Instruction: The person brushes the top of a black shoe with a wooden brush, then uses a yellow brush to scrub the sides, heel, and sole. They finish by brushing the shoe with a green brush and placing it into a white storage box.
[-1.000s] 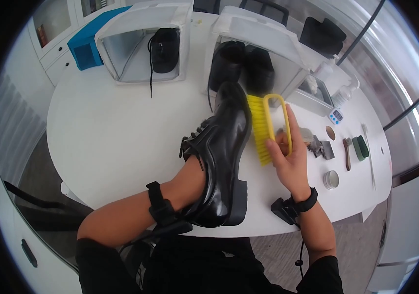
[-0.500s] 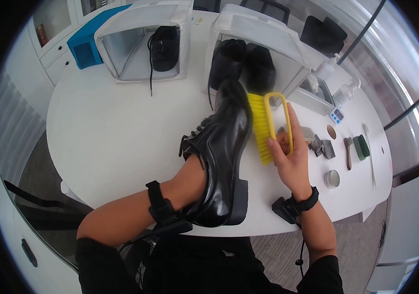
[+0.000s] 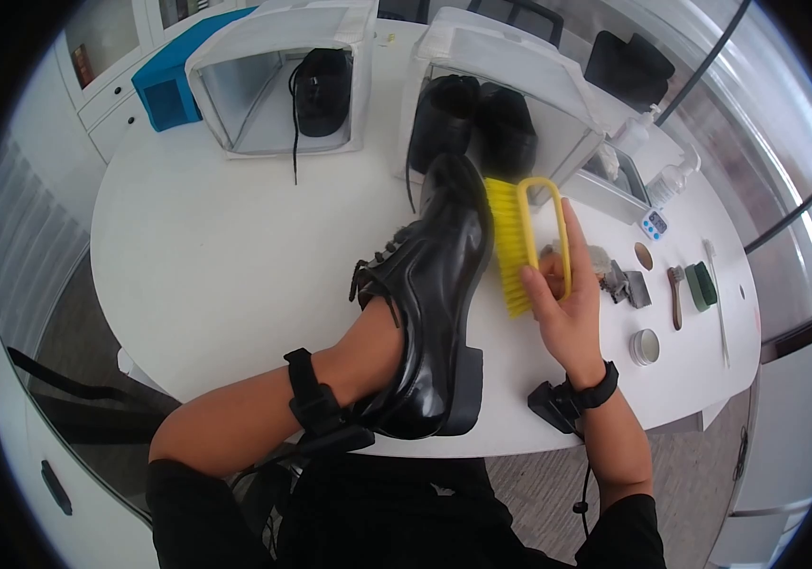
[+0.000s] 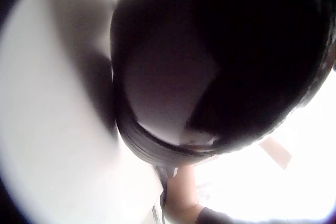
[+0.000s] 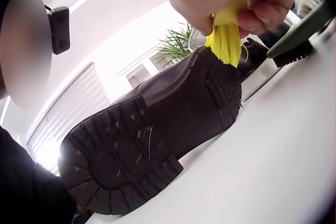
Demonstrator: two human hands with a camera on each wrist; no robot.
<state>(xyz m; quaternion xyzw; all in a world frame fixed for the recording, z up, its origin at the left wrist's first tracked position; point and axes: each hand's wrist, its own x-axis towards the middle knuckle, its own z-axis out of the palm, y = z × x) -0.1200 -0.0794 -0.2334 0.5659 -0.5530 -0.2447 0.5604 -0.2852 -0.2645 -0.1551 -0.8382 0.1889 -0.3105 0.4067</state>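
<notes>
A glossy black lace-up shoe [image 3: 430,284] lies tilted on its side, its toe pointing away from me and its treaded sole [image 5: 157,124] facing right. My left forearm [image 3: 354,365] enters the shoe's opening, and the left hand is hidden inside it. In my right hand [image 3: 567,313] I grip a yellow brush [image 3: 525,237] by its looped handle, thumb on the near side. Its yellow bristles [image 5: 226,45] meet the edge of the shoe near the toe. The left wrist view is mostly filled by the dark, shiny heel [image 4: 173,77].
Two white-framed boxes [image 3: 283,38] stand at the back, holding black shoes [image 3: 506,133]. To the right lie a grey cloth [image 3: 624,284], a round tin [image 3: 644,347], a wooden-handled brush [image 3: 676,296], a green brush [image 3: 701,285] and a timer [image 3: 654,224]. Pump bottles [image 3: 672,178] stand behind.
The shoe's toe and the yellow brush have shifted slightly forward and to the right together. My right hand keeps the same hold on the brush.
</notes>
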